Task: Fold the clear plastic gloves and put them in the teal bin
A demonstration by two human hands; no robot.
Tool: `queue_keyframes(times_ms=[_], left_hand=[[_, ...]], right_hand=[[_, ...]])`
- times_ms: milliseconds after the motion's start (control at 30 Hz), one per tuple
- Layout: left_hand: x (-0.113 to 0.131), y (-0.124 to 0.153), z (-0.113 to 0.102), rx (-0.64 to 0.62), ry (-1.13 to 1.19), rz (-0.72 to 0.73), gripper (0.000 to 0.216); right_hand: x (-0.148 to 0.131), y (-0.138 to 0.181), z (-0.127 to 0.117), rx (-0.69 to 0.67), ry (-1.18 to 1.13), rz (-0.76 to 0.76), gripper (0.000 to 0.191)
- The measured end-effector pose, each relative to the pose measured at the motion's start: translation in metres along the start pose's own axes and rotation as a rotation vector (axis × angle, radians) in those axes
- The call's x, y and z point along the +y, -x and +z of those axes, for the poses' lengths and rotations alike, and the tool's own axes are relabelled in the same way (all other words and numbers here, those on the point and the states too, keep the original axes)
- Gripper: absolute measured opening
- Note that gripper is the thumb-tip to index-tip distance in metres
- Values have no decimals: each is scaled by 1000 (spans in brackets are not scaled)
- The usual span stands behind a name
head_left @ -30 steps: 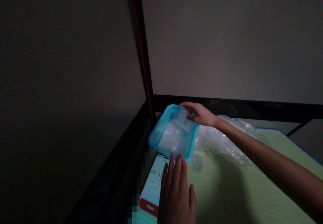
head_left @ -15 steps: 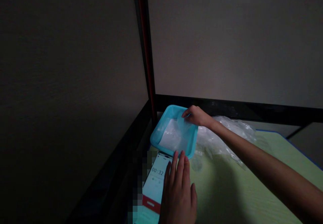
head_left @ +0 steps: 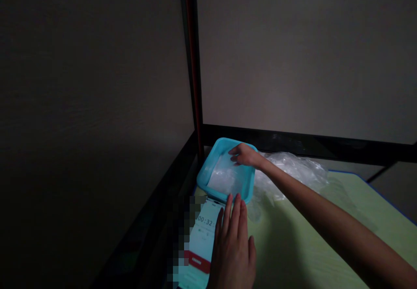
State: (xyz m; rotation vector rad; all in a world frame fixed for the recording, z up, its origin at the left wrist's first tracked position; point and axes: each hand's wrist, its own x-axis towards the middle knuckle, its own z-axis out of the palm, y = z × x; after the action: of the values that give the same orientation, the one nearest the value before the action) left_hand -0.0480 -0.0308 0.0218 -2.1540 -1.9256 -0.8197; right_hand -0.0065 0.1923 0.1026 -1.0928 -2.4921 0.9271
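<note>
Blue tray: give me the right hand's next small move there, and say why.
Probably ease the right hand up and back from the blue tray: the plastic lies fairly flat inside, and no piece visibly hangs from the fingers, though whether they touch it is hard to tell.

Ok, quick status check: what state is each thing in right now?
Turquoise tray: upright, with plastic in it.
Pale plastic: lying in the tray, partly hidden.
Phone: face up, screen lit, partly covered.
Clear plastic pile: crumpled, right of the tray.
Left hand: fingers outstretched at the tray's near rim.
Right hand: over the tray, fingers bent; grip unclear.
</note>
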Motion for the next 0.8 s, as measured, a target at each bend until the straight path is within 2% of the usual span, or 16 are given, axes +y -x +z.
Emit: queue_keyframes(times_ms=[167,300,667,800], left_hand=[[0,0,1,-18,-10,2,69],[-1,0,1,-24,-5,2,69],[-3,1,5,-45,-17,1,75],[-4,1,5,-57,-39,16,76]], right_hand=[[-2,-2,5,-120,20,72,28],[-4,-4,8,-149,74,126,28],[-20,2,11,27,478,115,30],[-26,6,15,47,589,129,30]])
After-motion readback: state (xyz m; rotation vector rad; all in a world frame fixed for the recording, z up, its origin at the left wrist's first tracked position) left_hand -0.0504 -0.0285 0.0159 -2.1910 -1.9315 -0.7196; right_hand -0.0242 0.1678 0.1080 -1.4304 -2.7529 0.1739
